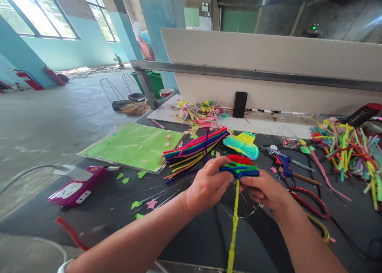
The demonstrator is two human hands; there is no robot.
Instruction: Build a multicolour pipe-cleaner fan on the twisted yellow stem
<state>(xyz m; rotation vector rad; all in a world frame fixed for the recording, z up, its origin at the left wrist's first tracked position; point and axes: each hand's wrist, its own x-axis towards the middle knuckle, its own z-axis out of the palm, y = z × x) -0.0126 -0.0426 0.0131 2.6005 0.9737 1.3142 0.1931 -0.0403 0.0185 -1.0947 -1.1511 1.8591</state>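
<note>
Both hands meet over a dark table (185,233). My left hand (209,185) pinches the left end of a small pipe-cleaner piece (239,167) made of red, green and blue layers. My right hand (262,188) grips its right end with curled fingers. A yellow-green pipe-cleaner stem (233,229) hangs down from the piece toward me. Just beyond lie a bundle of coloured pipe cleaners (195,147) and a finished teal and yellow woven piece (243,144).
A green sheet in plastic (131,145) and a magenta device (77,187) lie at left. A blue glue gun (283,163), red-handled pliers (310,203) and a heap of cut pipe cleaners (346,147) sit at right. A phone (240,104) leans on the white panel behind.
</note>
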